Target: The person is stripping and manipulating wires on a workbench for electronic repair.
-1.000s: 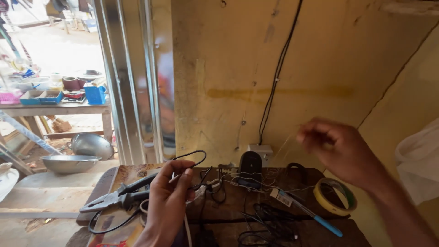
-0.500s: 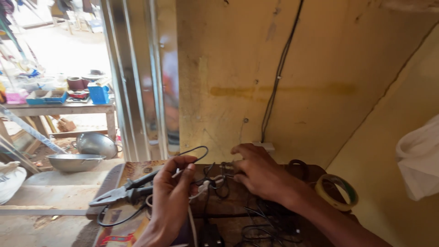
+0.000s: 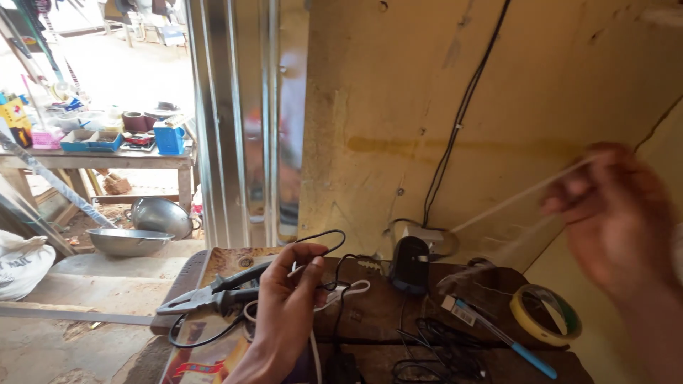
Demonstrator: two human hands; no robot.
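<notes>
Head view: left hand (image 3: 284, 313) has its fingers curled, fingertips pinching a thin black wire (image 3: 320, 238) that loops up just above them. Black-handled pliers (image 3: 213, 293) lie just left of the fingers, white cable (image 3: 348, 291) just right. Right hand (image 3: 615, 213) is raised and blurred, fingers pinched on a pale thin strand (image 3: 512, 199) that runs down-left from them. Tape roll (image 3: 548, 314) lies below that hand.

I see matt, scuffed wood on the bench (image 3: 384, 313) and dull grey metal pliers (image 3: 206, 293). At my three o'clock lies a glossy roll of tape (image 3: 546, 313); at ten, a shiny metal bowl (image 3: 128, 242).
</notes>
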